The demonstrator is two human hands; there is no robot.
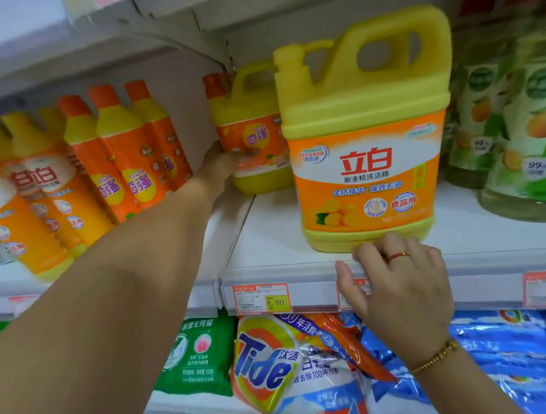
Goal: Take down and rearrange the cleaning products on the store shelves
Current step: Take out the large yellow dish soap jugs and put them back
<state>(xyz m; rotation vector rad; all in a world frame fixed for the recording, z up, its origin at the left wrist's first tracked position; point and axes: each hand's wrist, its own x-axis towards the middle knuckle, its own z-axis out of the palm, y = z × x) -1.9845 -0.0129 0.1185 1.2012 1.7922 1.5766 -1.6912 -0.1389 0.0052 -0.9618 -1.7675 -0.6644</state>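
**Rear jug in hand, ready to come forward**

The left hand (223,162) reaches deep into the shelf (273,238) and grips the rear yellow dish-soap jug (255,113) across its orange label. This looks like the start of taking it down. A larger Liby dish-soap jug (366,159) stands upright near the shelf front. The right hand (400,282) holds nothing; its bent fingers rest on the shelf lip and touch that jug's base.

The next move is probably to draw the rear jug out through the gap left of the front one. Orange-capped bottles (122,144) lean on the left, green-labelled bottles (518,127) stand on the right, and a Tide bag (272,360) lies on the shelf below.
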